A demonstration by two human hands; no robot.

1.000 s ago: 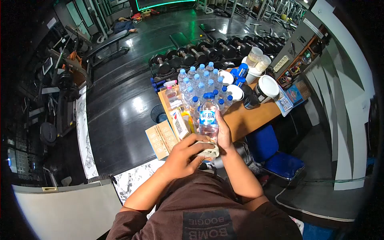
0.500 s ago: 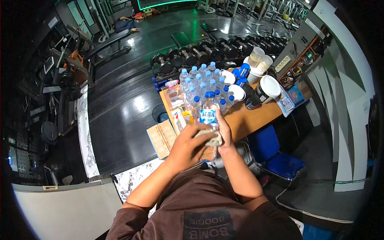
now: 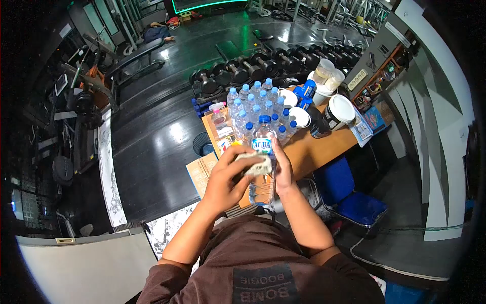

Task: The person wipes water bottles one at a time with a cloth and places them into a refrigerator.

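Observation:
A clear plastic water bottle with a blue cap and an AQUA label stands upright in front of my chest. My right hand grips its right side, thumb pointing up near the label. In my left hand is a pale, crumpled cloth, pressed against or just in front of the bottle's middle below the label. The cloth hides part of the bottle. Just beyond, a cluster of blue-capped water bottles stands close together on the wooden table.
White-lidded tubs and blue containers stand on the table's right. A spray bottle is at its left. Below are a cardboard box, a mesh bin and a blue chair. Dumbbells line a rack behind.
My left hand has moved left and slightly up with the cloth, uncovering more of the bottle's lower part. My right hand keeps its hold on the bottle, nearly still.

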